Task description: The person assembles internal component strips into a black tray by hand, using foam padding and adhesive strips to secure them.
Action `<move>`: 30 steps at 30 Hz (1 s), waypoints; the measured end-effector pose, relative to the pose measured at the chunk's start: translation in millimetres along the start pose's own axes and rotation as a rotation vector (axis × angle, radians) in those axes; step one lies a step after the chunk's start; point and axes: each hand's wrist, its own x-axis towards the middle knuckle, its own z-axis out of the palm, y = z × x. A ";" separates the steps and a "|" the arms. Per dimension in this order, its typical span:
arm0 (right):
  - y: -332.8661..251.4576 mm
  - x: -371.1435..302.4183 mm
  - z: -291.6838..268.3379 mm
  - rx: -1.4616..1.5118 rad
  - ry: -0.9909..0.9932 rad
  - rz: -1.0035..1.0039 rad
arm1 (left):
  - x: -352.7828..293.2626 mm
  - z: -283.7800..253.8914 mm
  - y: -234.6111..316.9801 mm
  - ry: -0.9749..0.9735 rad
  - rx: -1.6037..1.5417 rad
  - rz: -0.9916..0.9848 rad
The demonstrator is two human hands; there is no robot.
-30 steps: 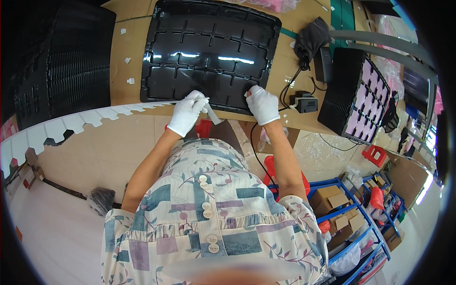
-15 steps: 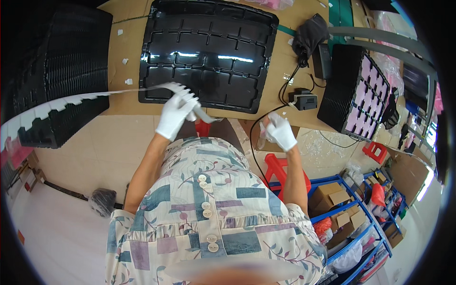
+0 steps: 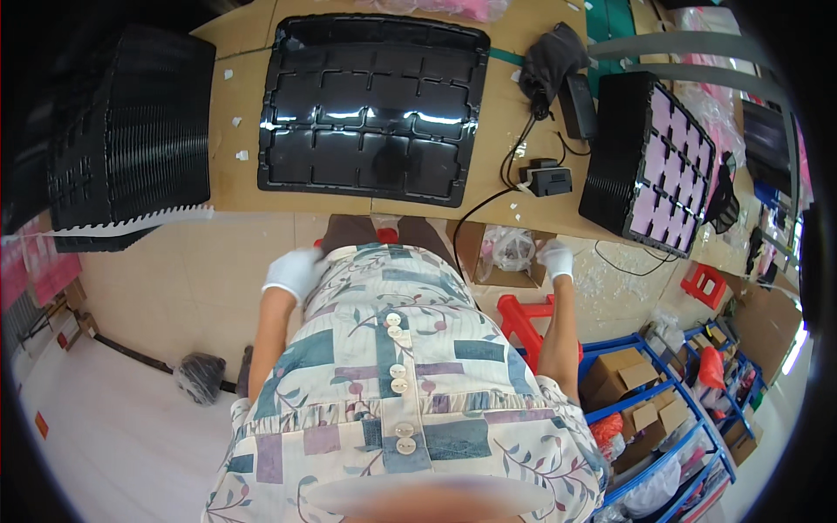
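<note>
Where the left hand hangs: the left hand (image 3: 294,273), in a white glove, is below the table's front edge, just beside the patterned shirt (image 3: 384,301); it is blurred, and whether its fingers are bent or straight cannot be told.
Right hand: the right hand (image 3: 556,259), also white-gloved, is out to the right, near an open cardboard box (image 3: 509,278) holding clear plastic (image 3: 508,248); its fingers are too indistinct to tell whether they close on anything.
Black tray: the moulded black tray (image 3: 366,91) lies flat on the brown table (image 3: 235,187), ahead of the person, its compartments parted by raised ridges; both hands are apart from it.
Toothed strip: a white strip (image 3: 144,221) with a notched edge runs across the left, in front of a stack of black trays (image 3: 166,131), apart from the left hand.
Right of the tray: a dark bag (image 3: 555,65), a black cable (image 3: 477,209) and a small black device (image 3: 550,181); beyond them, a second stack (image 3: 610,157) with pink pieces (image 3: 676,166) on its facing side.
Floor, right: a red stool (image 3: 523,327) near blue shelving (image 3: 667,386).
</note>
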 end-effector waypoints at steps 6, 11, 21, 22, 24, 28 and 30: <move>-117.1 -36.0 -97.3 -0.118 -0.266 -0.195 | 77.8 -25.4 108.2 0.593 -0.044 0.659; -183.8 -68.3 -240.7 0.639 -0.248 -0.565 | 98.1 -22.3 111.3 0.756 -0.144 0.635; -336.2 115.3 -394.6 0.664 0.716 -0.723 | 97.8 -81.6 57.2 0.780 -1.253 0.373; -361.0 138.4 -412.4 0.544 0.799 -0.677 | 96.1 -94.5 58.4 0.772 -1.207 0.408; -384.5 191.7 -426.7 0.380 0.730 -0.651 | 95.8 -118.5 65.3 0.696 -1.227 0.465; -404.4 235.9 -423.0 0.109 0.524 -0.589 | 91.9 -159.6 56.2 0.606 -1.210 0.440; -405.5 249.9 -417.9 0.115 0.602 -0.629 | 101.8 -174.1 50.7 0.588 -1.267 0.524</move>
